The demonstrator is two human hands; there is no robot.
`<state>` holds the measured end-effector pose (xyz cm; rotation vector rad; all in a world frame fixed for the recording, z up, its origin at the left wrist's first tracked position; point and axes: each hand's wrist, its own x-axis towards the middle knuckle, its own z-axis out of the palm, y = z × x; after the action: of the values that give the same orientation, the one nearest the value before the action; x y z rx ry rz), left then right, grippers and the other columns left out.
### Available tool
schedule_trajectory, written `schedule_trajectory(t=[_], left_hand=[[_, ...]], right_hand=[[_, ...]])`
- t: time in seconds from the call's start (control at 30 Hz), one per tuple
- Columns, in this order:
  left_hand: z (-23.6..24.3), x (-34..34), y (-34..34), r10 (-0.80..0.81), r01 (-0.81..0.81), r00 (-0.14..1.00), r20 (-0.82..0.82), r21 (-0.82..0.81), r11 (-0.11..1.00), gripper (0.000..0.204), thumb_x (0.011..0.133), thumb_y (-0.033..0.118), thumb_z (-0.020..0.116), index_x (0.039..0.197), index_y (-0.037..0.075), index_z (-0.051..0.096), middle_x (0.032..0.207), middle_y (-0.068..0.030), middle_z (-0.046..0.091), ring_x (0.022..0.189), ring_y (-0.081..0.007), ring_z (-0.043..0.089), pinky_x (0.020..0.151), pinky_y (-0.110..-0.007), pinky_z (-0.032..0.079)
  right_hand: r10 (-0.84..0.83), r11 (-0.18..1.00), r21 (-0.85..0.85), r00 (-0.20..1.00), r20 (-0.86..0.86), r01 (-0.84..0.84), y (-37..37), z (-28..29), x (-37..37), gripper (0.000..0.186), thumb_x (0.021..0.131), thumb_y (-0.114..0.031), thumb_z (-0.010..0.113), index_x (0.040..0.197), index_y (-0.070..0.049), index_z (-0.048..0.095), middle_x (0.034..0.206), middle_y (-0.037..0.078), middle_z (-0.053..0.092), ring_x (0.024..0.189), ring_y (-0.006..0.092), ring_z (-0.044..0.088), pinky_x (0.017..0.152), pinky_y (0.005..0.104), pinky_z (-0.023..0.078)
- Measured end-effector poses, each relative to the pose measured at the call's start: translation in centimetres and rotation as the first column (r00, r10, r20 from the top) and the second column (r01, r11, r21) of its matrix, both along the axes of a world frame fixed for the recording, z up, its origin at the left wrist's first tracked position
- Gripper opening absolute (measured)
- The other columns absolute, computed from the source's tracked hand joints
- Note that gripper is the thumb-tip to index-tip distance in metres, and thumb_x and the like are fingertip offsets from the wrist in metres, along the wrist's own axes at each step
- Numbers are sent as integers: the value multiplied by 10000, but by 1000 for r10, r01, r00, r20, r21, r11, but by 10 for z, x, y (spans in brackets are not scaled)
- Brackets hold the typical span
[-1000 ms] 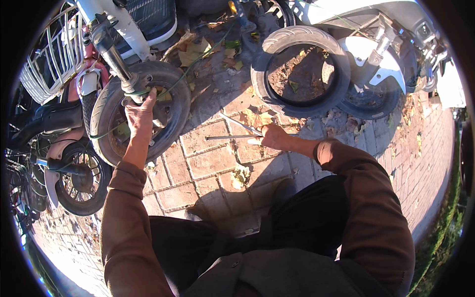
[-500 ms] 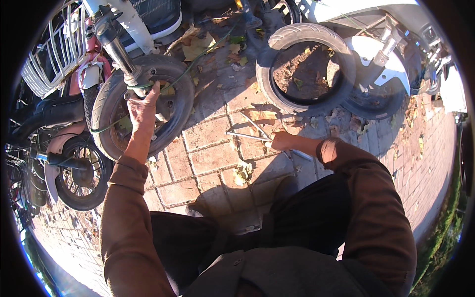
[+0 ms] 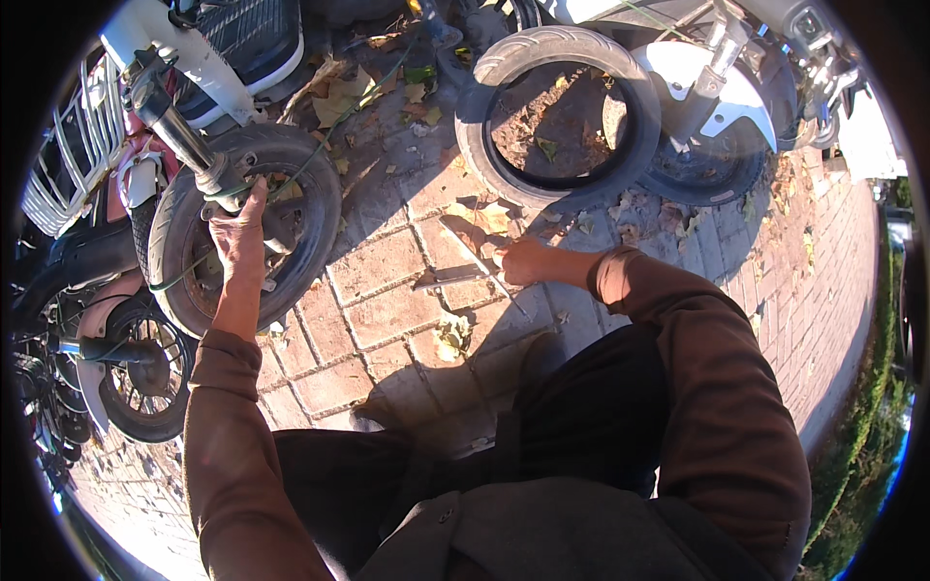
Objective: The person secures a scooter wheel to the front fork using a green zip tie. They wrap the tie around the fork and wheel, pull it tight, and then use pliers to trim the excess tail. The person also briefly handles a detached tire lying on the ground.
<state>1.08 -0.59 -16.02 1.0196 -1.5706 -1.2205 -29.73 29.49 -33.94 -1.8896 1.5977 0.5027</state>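
Observation:
At the far left, my left hand (image 3: 237, 237) is closed around the lower end of a metal fork leg (image 3: 184, 136), beside the hub of a small scooter wheel (image 3: 174, 276). A thin green cord (image 3: 315, 150) runs past that spot. To the right, my right hand (image 3: 520, 259) is closed on a slim metal rod (image 3: 475, 254) low over the paving. The rod slants down to the right past my fingers. A second, darker bar (image 3: 448, 278) shows left of my fingers; whether I hold it too is unclear.
A loose tire (image 3: 481, 160) lies far ahead, overlapping another scooter's wheel (image 3: 712, 174) with a white fender (image 3: 722, 116). Further scooters, one with a white basket (image 3: 63, 194), crowd the left. Dry leaves (image 3: 452, 334) dot the brick paving (image 3: 387, 300).
The scene has shifted slightly left in view. My left hand keeps its hold on the fork leg. The rod in my right hand has turned, now slanting across the fingers.

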Motion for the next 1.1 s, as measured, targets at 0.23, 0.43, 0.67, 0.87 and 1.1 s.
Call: schedule_trajectory(t=[0.23, 0.43, 0.67, 0.87, 1.1], left_hand=[[0, -2, -2, 52, -48, 992, 115, -31, 998, 452, 843, 167, 781, 1251, 34, 637, 1179, -34, 678, 1022, -152, 602, 977, -345, 436], [0, -1, -2, 48, -47, 997, 62, -12, 999, 456, 823, 175, 795, 1227, 28, 645, 1142, -43, 684, 997, -154, 603, 957, -343, 444], [1, -3, 0, 28, -27, 999, 16, -34, 999, 416, 817, 137, 794, 1192, 43, 639, 1089, -30, 679, 964, -139, 605, 920, -327, 465], [4, -5, 1, 34, -34, 999, -5, -24, 999, 428, 814, 142, 806, 1197, 42, 642, 1099, -35, 680, 977, -139, 605, 924, -328, 466], [1, 0, -2, 37, -36, 995, 90, -14, 999, 423, 819, 198, 807, 1175, 24, 659, 1064, -25, 690, 937, -133, 603, 900, -320, 463]], right_hand=[[20, 823, -540, 943, 333, 173, -44, 36, -14, 194, 859, -251, 581, 952, -100, 658, 858, 82, 653, 823, 275, 661, 703, 430, 527], [-191, 546, -653, 837, 512, 524, -119, 196, -81, 232, 891, -295, 636, 963, -81, 685, 878, 160, 685, 841, 343, 671, 738, 444, 513], [-509, 339, -763, 789, 344, 551, -113, 281, -210, 719, 829, -559, 726, 1290, -27, 578, 1205, 218, 652, 1142, 336, 622, 976, 414, 471], [-468, 600, -516, 791, 394, 612, -96, 265, -217, 801, 766, -527, 778, 1347, -26, 551, 1298, 214, 602, 1213, 322, 570, 1036, 413, 437], [-515, 625, -506, 801, 305, 595, -44, 301, -139, 762, 747, -500, 796, 1289, -26, 549, 1220, 185, 636, 1168, 312, 597, 988, 394, 457]])
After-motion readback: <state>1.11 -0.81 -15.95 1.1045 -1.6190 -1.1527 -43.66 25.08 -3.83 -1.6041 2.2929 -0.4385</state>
